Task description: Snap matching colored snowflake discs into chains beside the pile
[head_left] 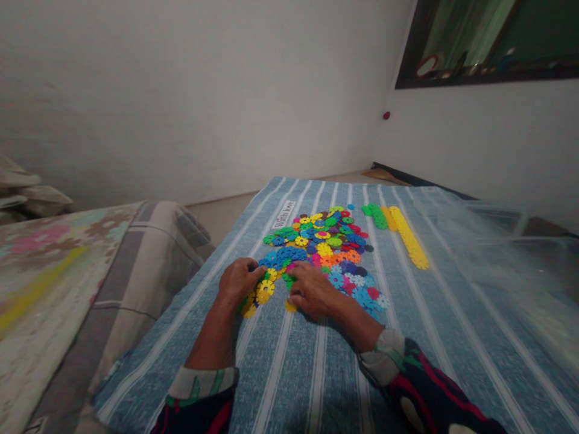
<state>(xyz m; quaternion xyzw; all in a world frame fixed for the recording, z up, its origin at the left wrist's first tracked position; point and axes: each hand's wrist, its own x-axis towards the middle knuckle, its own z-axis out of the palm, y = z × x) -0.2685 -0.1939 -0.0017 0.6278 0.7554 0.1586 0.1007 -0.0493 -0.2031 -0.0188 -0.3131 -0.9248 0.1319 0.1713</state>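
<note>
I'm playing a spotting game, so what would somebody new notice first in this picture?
Probably the bright heap of colourful flower-shaped discs, in the middle of the blue striped cloth. Next, perhaps, the left hand and right hand at the heap's near side. Then the long yellow row lying to the heap's right.

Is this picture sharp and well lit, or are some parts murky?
Head view: light soft, rather dim; colored discs distinct, fine detail soft; left hand and right hand readable; see-through plastic at right hazy, edges smeared; window darker than the wall.
</note>
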